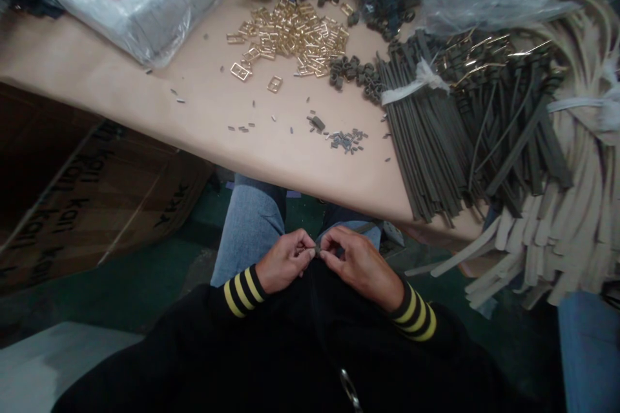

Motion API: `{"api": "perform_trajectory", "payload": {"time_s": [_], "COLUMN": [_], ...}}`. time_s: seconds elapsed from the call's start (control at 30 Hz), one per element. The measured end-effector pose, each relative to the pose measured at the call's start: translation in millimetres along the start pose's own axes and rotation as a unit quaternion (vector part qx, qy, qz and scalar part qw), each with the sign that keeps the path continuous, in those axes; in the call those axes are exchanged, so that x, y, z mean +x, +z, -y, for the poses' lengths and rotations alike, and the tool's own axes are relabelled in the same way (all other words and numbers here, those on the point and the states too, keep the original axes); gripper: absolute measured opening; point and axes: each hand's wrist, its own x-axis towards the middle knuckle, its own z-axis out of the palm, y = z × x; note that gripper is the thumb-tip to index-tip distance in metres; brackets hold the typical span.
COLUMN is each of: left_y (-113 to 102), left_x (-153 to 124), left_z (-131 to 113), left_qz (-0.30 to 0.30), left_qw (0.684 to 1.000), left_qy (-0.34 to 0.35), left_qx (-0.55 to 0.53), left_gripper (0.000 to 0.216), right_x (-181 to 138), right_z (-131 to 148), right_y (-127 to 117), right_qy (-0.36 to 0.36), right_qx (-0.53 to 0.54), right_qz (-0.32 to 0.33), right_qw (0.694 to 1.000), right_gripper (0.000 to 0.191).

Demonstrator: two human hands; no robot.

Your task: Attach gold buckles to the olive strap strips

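Over my lap, my left hand (287, 260) and my right hand (361, 264) meet with fingertips pinched together. Between them is a small dark olive piece (317, 250), mostly covered by the fingers; I cannot make out whether it is a loop or a strip end. A dark olive strip (365, 228) shows just behind my right hand, and whether it joins the piece is hidden. On the table (271, 158) beyond lie small metal staples (347, 141), a single olive strap loop (318, 122) and a cluster of olive loops (356, 72).
Gold buckles (303, 35) are heaped at mid-table. To the right are a tied bundle of olive straps (421, 142), straps with buckles (523, 122) and beige straps (586, 206) hanging over the edge. A plastic-wrapped pack (140, 6) lies left; a cardboard box (140, 206) stands below.
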Motion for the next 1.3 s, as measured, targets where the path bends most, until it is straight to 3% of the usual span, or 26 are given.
{"api": "perform_trajectory", "payload": {"time_s": [0.37, 0.57, 0.73, 1.07, 1.3], "left_y": [-1, 0, -1, -2, 3], "left_x": [-2, -1, -1, -2, 4], "left_z": [8, 6, 0, -1, 0], "left_qz": [0.029, 0.028, -0.003, 0.026, -0.030], "left_qw": [0.997, 0.994, 0.981, 0.996, 0.999], "left_qy": [0.065, 0.068, 0.115, 0.056, 0.019], "left_qx": [0.043, 0.085, 0.159, 0.057, 0.030], "left_gripper": [0.013, 0.013, 0.009, 0.012, 0.007], "right_x": [-1, -2, -2, -4, 8], "right_z": [2, 0, -5, -9, -15], "right_y": [-2, 0, 0, -10, -2], "right_qy": [0.023, 0.020, 0.018, -0.011, -0.026], "right_qx": [-0.002, 0.002, 0.051, 0.035, 0.007], "right_qz": [-0.015, 0.022, 0.040, 0.027, 0.047], "right_qw": [1.000, 1.000, 0.998, 0.999, 0.999], "right_gripper": [0.008, 0.009, 0.010, 0.010, 0.008]}}
